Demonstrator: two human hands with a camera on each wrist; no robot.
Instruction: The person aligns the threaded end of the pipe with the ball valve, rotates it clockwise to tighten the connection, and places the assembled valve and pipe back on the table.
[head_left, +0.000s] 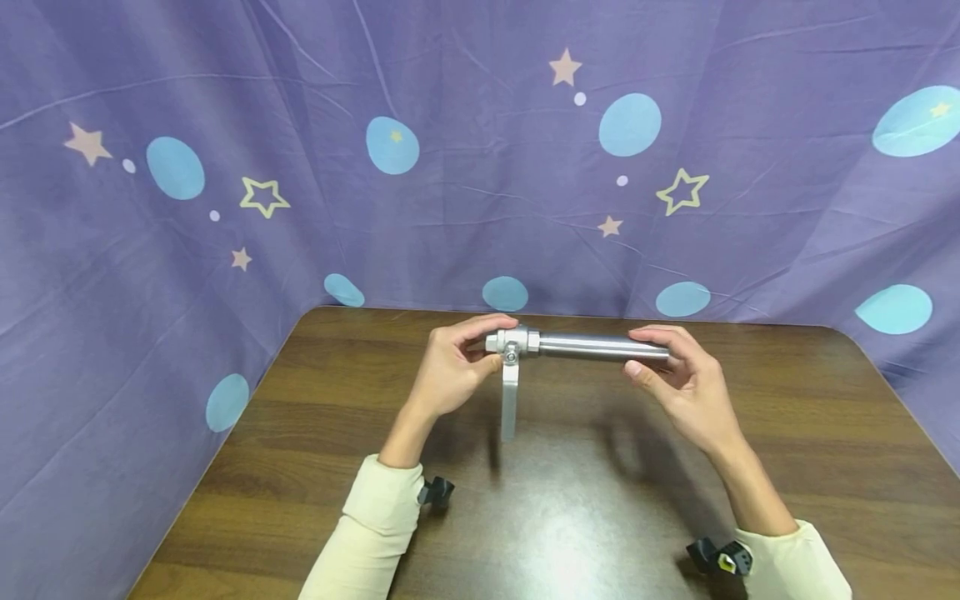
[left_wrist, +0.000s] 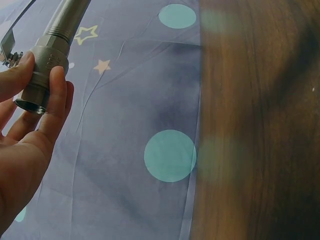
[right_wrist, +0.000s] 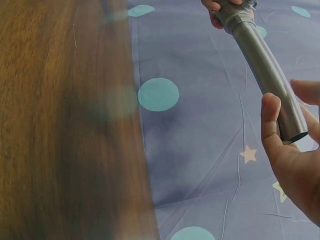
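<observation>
A silver ball valve with a flat lever handle is joined to a straight metal pipe. Both are held level above the table. My left hand pinches the valve body between thumb and fingers, and the lever points down toward me. In the left wrist view the valve's open threaded end shows below the fingers. My right hand grips the pipe near its free end, thumb on the near side and fingers on the far side. In the right wrist view the pipe's open end is visible beside the palm.
A dark brown wooden table lies under both hands. Behind it and at the sides hangs a purple curtain with stars and blue dots. Black wrist mounts sit at both sleeves.
</observation>
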